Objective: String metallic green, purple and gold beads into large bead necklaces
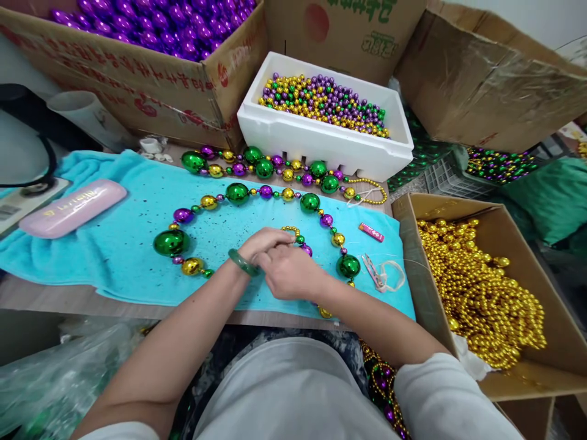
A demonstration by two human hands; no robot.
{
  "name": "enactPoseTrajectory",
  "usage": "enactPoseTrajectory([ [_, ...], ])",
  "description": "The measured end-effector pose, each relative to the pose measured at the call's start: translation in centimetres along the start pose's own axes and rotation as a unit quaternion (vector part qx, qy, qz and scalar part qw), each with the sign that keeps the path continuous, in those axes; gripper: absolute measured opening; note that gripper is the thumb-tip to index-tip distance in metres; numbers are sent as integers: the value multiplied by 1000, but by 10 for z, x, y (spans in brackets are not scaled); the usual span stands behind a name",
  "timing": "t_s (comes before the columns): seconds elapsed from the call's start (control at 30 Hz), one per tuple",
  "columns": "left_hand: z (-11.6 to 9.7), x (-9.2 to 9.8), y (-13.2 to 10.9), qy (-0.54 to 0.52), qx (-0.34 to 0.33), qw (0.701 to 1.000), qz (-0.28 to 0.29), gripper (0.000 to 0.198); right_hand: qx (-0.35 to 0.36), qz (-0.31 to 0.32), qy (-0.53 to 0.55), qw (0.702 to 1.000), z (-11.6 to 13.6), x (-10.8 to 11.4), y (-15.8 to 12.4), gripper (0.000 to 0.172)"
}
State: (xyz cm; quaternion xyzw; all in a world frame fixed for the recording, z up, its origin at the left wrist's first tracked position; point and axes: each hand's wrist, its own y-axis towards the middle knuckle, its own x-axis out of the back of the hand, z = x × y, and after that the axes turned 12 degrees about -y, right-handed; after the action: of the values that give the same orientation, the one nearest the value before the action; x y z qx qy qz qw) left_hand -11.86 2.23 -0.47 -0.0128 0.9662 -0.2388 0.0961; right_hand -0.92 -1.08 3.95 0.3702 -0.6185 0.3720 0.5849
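"Two bare hands meet low at the inner right of an arc of beads laid on a blue towel (137,244). Where does the strand lie from them?"

"Mostly beyond and to the left: the large bead strand (238,194) curves around the hands in green, gold and purple, its longest reach running left to right. One tail of small gold beads (291,229) sits just past the fingertips, pointing away from the wearer."

"Which hand is nearer that tail?"

"The left hand (268,243), a green bangle (243,263) at its wrist, comes in from the left with fingertips beside the gold beads. The right hand (291,273) overlaps it on the near side, its forearm crossing over part of the strand."

"Gripping?"

"Fingers on both are curled together; what lies between them is hidden, so the grasp cannot be told."

"Any lettering?"

"Gold letters on a pink case (73,208), too blurred to spell. Red characters and a red emblem mark the carton (151,91) of purple beads; green characters stand upside down on the carton behind (339,36). A small pink packet (371,232) bears print too tiny to read, and at far left a barcode label (7,212) shows no legible brand."
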Motion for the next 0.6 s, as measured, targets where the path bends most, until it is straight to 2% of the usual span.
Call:
enactPoseTrajectory([
  [0.1,-3,1,-4,-63,73,995,27,17,38,14,-56,998,11,-22,-5,24],
  [0.17,-2,1,-7,-105,106,989,7,13,54,30,-75,995,14,-34,-8,25],
  [0.27,-1,-1,-10,-129,128,983,-20,11,72,51,-83,993,17,-46,-8,27],
  [0.37,-1,-3,-13,-151,144,978,-15,10,74,66,-80,992,20,-52,-6,26],
  [0.5,0,-2,-18,-163,109,980,-18,13,75,65,-58,993,26,-38,-15,23],
  [0.6,1,4,-21,-141,72,987,-3,16,63,1,-18,998,18,-11,-30,20],
])
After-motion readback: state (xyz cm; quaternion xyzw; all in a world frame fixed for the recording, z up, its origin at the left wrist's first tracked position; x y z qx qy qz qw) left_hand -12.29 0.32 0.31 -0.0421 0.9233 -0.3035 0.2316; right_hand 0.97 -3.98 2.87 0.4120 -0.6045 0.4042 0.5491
